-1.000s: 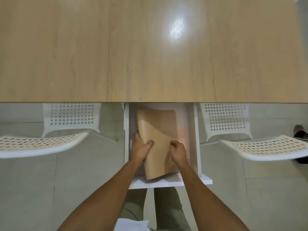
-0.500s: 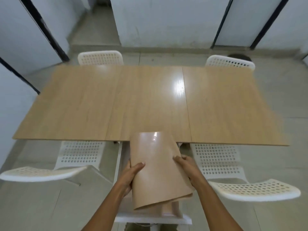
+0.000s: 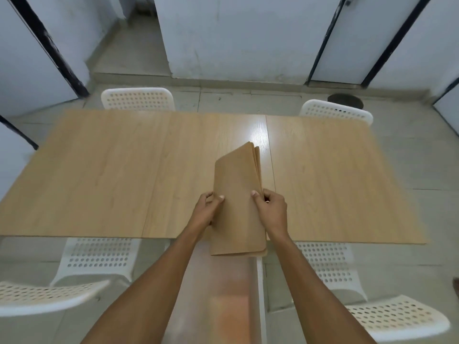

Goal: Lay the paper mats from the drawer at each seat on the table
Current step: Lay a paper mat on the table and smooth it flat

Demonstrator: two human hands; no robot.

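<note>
Our left hand point(image 3: 207, 211) grips the left edge of the mats point(image 3: 237, 202), thumb on top and fingers closed under. The stack is tilted, above the near edge of the table point(image 3: 111, 175), over the open drawer point(image 3: 223, 294). Our right hand point(image 3: 269, 211) pinches the right edge, where the sheets fan apart. We think it is best to peel only one sheet here and keep the others tight in the left hand. The four chairs point(image 3: 137, 99) show the seats.

A plain dining or meeting room: a long wooden table point(image 3: 124, 175) with white perforated plastic chairs point(image 3: 137, 99) along both long sides, a pale tiled floor point(image 3: 248, 98), and bare whitish walls point(image 3: 236, 33) broken by dark-framed doors point(image 3: 347, 38)
</note>
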